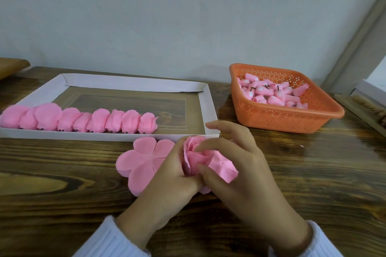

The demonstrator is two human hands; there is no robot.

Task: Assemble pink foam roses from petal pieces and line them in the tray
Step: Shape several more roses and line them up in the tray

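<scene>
A half-formed pink foam rose (198, 155) sits between both hands just in front of the tray. My left hand (167, 177) grips its left side and base, while my right hand (238, 165) curls over its top and right side, fingers pressing the petals. A stack of flat flower-shaped pink petal pieces (142, 160) lies on the table under and left of my left hand. The white cardboard tray (206, 106) holds a row of several finished pink roses (83, 120) along its near edge.
An orange perforated plastic basket (277, 119) at the right back holds several pink rose buds (273, 94) with short stems. The dark wooden table (62, 204) runs up to a pale wall. A wooden edge shows at far right.
</scene>
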